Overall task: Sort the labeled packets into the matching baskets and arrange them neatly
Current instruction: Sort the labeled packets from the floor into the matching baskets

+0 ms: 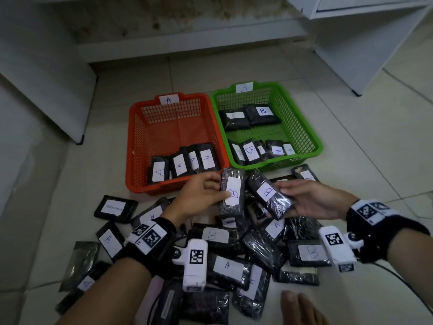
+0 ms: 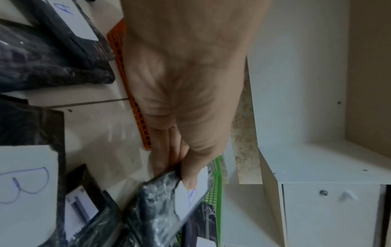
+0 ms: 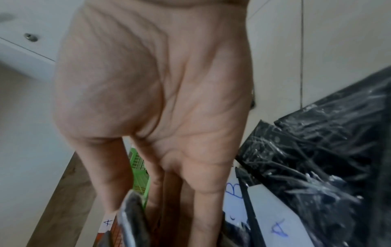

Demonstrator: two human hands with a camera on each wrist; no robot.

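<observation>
My left hand pinches a black packet labelled B, thumb on its white label, just in front of the orange basket marked A. In the left wrist view the same packet sits under my thumb. My right hand holds a second B packet from below, thumb on its upper edge, in front of the green basket marked B. In the right wrist view this packet's edge shows below my fingers. The orange basket holds several A packets, the green one several B packets.
A heap of black A and B packets covers the floor tiles in front of the baskets, under both wrists. White cabinet legs stand at left and at the far right. A foot shows at the bottom.
</observation>
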